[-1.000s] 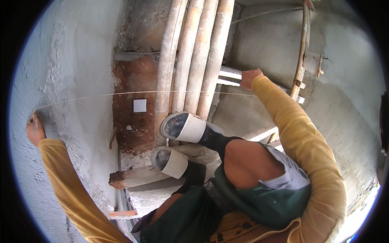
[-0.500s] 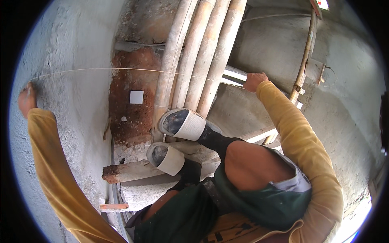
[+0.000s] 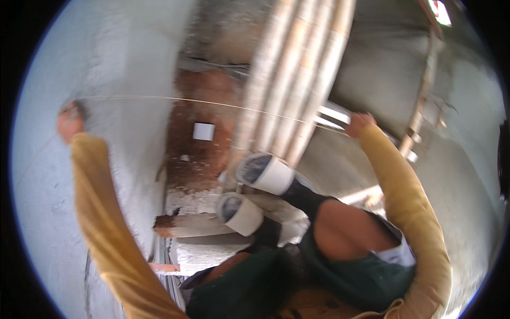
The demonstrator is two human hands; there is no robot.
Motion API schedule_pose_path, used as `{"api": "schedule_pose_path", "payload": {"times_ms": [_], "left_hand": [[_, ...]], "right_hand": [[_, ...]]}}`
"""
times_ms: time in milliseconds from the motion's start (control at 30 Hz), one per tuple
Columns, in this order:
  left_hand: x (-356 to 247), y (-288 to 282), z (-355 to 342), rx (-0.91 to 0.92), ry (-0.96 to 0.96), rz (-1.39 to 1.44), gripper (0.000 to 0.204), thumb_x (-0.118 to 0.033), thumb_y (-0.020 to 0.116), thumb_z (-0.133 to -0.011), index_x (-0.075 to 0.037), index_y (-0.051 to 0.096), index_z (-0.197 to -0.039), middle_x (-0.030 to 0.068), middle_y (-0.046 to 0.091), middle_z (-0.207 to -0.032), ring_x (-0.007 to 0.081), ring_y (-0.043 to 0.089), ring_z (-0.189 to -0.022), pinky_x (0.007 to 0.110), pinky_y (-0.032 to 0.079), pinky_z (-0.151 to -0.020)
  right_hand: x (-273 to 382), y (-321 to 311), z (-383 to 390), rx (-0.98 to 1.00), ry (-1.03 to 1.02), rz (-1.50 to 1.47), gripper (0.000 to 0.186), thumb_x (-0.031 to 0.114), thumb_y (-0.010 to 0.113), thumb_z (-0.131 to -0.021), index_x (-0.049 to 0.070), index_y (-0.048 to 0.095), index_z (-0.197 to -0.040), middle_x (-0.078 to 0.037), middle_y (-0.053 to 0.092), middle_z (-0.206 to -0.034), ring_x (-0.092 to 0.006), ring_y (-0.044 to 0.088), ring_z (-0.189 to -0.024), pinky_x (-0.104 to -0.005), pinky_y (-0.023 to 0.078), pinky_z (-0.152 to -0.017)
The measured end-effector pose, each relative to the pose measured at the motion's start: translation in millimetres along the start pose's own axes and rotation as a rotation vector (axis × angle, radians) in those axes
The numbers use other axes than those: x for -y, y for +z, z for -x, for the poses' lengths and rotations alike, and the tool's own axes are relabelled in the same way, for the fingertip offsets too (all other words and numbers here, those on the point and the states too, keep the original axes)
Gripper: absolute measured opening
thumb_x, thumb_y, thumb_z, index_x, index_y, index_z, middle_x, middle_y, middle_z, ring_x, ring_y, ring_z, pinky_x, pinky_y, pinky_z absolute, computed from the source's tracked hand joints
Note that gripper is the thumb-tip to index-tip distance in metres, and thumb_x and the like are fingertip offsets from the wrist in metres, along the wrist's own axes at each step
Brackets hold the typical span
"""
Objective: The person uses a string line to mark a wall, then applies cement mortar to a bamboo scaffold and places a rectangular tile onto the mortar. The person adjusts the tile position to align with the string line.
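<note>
Head view gives me 2 arms spread wide in mustard sleeves: the left hand (image 3: pixel 70 122) is raised at the wall (image 3: pixel 133 58) in the upper left of the frame, and the right hand (image 3: pixel 359 125) reaches out right of centre. Thin pale string (image 3: pixel 212 103) spans the gap between them, sloping down to the right across 4 poles (image 3: pixel 284 80). I see the right fist curled tight on it; at the left fingertips, where it ends, blur keeps me from telling whether they pinch it.

Compared with 0.5 s ago, both hands, the poles and the slippers (image 3: pixel 273 175) sit farther right in my frame, and the string's right end is lower.

The wall is rough grey plaster; the poles are round, jointed and whitish. Left of centre, a flat white square (image 3: pixel 203 131) lies on a crumbly red-brown patch (image 3: pixel 186 157).
</note>
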State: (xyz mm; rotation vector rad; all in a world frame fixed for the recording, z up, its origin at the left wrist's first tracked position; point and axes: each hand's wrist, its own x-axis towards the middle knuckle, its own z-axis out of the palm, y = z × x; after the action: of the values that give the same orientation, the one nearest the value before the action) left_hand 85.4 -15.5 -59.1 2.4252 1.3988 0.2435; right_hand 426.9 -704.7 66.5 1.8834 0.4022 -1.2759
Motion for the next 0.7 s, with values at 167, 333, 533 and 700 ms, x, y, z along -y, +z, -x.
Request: {"api": "schedule_pose_path", "payload": {"times_ms": [167,333,533,700], "left_hand": [[-52,-7,31,-0.297,-0.291,-0.288,0.034,-0.043,0.061,-0.087,-0.013,0.070,-0.099,0.0176,0.070,-0.096,0.0359,0.066,-0.091,0.045,0.051,-0.080],[-91,-21,43,-0.327,-0.351,-0.128,0.024,-0.034,0.064,-0.088,-0.011,0.071,-0.093,0.0140,0.071,-0.084,0.0345,0.068,-0.079,0.044,0.052,-0.073],[-80,-14,50,-0.397,-0.472,0.120,0.022,-0.027,0.065,-0.089,-0.005,0.068,-0.090,0.0142,0.070,-0.080,0.0298,0.069,-0.076,0.041,0.052,-0.068],[-75,-10,64,-0.497,-0.448,0.446,0.017,-0.014,0.062,-0.090,0.002,0.059,-0.094,0.0140,0.067,-0.081,0.0227,0.069,-0.069,0.032,0.054,-0.059]], "right_hand": [[9,0,-6,-0.106,-0.020,-0.001,0.048,0.031,0.059,-0.078,0.002,0.063,-0.116,-0.016,0.066,-0.118,-0.0292,0.061,-0.115,-0.0437,0.036,-0.108],[10,4,-11,-0.125,0.075,0.014,0.039,0.024,0.057,-0.077,0.001,0.068,-0.106,-0.019,0.068,-0.113,-0.0311,0.062,-0.112,-0.0418,0.036,-0.109],[5,3,-9,-0.123,0.038,-0.007,0.037,0.022,0.057,-0.076,0.001,0.069,-0.103,-0.019,0.069,-0.109,-0.0308,0.063,-0.111,-0.0418,0.036,-0.109],[8,2,-8,-0.169,0.020,0.009,0.034,0.020,0.058,-0.073,0.001,0.070,-0.099,-0.018,0.070,-0.105,-0.0309,0.065,-0.106,-0.0409,0.040,-0.104]]}}
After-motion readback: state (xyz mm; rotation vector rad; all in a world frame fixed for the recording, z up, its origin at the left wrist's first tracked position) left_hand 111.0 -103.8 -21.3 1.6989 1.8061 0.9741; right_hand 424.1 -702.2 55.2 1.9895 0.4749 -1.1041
